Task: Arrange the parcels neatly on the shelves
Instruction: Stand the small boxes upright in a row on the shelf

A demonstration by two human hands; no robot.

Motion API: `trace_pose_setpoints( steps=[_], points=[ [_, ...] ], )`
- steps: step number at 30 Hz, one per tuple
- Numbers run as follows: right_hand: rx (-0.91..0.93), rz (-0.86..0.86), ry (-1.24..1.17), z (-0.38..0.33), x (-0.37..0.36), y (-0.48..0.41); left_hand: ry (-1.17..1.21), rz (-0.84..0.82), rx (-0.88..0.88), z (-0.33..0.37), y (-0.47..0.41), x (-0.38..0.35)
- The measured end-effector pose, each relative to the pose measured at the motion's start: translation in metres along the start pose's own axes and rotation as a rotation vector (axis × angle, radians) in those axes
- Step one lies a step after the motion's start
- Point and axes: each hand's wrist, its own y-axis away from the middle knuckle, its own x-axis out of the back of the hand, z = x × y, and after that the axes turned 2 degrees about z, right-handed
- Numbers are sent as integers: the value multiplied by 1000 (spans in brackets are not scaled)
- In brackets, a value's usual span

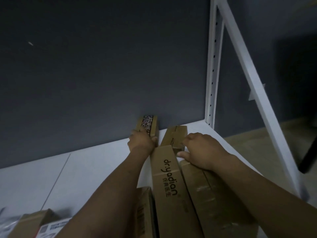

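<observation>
On the white shelf (96, 162) my left hand (141, 140) grips a narrow cardboard parcel with a black printed strip (148, 124) that stands against the dark back wall. My right hand (199, 151) holds a small brown box (175, 136) just to the right of it, fingers curled on its near end. In front of both lies a long box marked "dr.yadian" (169, 184). A taped brown box (212, 200) lies along its right side under my right wrist. Another brown box (144, 212) lies along its left side, partly hidden by my left forearm.
A white slotted upright (211, 69) and a slanted white brace (253, 86) bound the shelf on the right. More parcels with labels (34, 224) sit at the bottom left. Beige floor (281, 134) shows beyond the frame.
</observation>
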Motion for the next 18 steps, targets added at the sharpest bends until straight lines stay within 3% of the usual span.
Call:
trace_pose_setpoints(
  steps=[8,13,18],
  points=[
    [17,34,-48,-21,14,4,391,191,-28,-16,24,30],
    [-32,102,-336,-43,35,19,651,321,-162,-29,68,73],
    [-110,176,-623,-78,69,43,918,351,-160,-22,116,126]
  ],
)
